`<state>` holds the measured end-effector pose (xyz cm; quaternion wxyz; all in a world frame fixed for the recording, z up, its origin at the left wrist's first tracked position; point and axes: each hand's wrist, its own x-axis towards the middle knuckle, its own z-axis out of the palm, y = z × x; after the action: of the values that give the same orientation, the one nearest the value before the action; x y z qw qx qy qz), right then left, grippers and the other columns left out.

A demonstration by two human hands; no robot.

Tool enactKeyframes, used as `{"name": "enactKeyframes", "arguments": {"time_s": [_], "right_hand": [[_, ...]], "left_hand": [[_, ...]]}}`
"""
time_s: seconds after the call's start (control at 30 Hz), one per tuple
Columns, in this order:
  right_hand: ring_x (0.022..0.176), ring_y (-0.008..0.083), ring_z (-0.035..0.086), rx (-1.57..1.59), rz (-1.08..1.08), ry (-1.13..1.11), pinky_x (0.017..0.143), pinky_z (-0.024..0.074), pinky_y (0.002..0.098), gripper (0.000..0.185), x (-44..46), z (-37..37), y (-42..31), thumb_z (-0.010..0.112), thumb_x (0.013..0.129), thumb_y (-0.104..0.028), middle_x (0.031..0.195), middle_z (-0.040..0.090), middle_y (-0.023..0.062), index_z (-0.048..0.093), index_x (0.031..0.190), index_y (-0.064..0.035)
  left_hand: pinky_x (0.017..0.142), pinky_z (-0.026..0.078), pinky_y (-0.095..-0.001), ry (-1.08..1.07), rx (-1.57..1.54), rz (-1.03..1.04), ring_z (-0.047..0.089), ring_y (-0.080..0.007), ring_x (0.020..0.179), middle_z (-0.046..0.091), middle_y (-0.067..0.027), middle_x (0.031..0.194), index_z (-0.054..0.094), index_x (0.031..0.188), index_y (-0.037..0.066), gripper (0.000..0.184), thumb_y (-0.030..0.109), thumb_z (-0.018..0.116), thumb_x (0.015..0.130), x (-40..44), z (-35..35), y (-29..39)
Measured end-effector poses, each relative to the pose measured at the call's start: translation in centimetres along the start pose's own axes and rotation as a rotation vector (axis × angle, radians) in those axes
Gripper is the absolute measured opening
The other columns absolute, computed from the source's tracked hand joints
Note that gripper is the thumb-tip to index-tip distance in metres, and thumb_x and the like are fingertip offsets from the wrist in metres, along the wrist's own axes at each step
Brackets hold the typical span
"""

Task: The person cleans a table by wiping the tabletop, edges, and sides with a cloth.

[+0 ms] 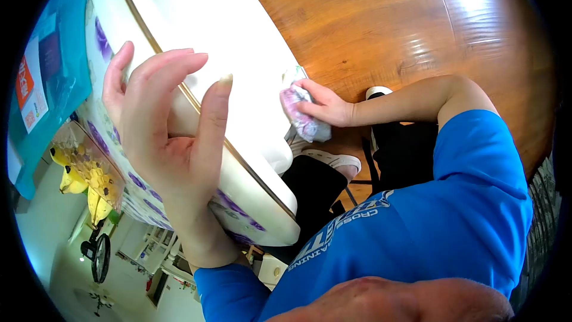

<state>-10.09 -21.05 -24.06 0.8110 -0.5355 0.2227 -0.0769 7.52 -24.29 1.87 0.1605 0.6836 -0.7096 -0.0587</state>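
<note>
My left hand [173, 119] is raised in front of the white furniture piece [244, 42] with gold trim. Its fingers are apart and loosely bent, with nothing between them. On the right, my right hand [328, 106] grips a crumpled white, pink and purple cloth [304, 113]. The cloth lies against the far right edge of the white surface, low down near my feet.
A teal package [65, 77] with a label and several yellow bananas [89, 188] are on the left, by a purple-flowered surface [101, 134]. Brown wooden floor [381, 18] spreads at the upper right. My shoe [333, 159] is beside the furniture's base.
</note>
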Motion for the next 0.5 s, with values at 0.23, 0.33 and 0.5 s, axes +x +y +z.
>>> {"name": "enactKeyframes", "arguments": {"time_s": [0.23,0.33,0.5], "right_hand": [[0.102,0.0386,0.052,-0.414,-0.386,0.377,0.088,0.0454,0.0427,0.046,9.7,-1.0,-3.8,0.057,0.086,-0.042,0.109,0.052,0.0239,0.05,0.116,-0.0089],[0.1,0.0354,0.056,-0.443,-0.582,0.606,0.087,0.0461,0.0411,0.043,17.7,-3.1,-8.0,0.057,0.086,-0.041,0.105,0.058,0.0208,0.055,0.112,-0.0061],[0.058,0.0252,0.061,-0.087,-0.471,0.429,0.049,0.0489,0.0356,0.024,24.9,-6.1,-16.0,0.05,0.093,-0.027,0.067,0.06,0.0151,0.06,0.097,-0.006]], "left_hand": [[0.108,0.026,-0.0463,-0.029,0.061,0.019,0.058,-0.0186,0.097,0.066,-0.0056,0.091,0.064,0.092,0.006,0.018,0.003,0.068,0.074,0.4,0.0,0.2],[0.108,0.026,-0.046,-0.028,0.047,0.024,0.059,-0.0185,0.095,0.066,-0.0058,0.091,0.064,0.092,0.006,0.019,0.003,0.068,0.074,0.6,0.0,0.0],[0.107,0.028,-0.0447,-0.021,0.043,0.033,0.059,-0.0179,0.093,0.066,-0.0054,0.091,0.064,0.092,0.006,0.022,0.004,0.07,0.071,0.3,-0.1,-0.5]]}}
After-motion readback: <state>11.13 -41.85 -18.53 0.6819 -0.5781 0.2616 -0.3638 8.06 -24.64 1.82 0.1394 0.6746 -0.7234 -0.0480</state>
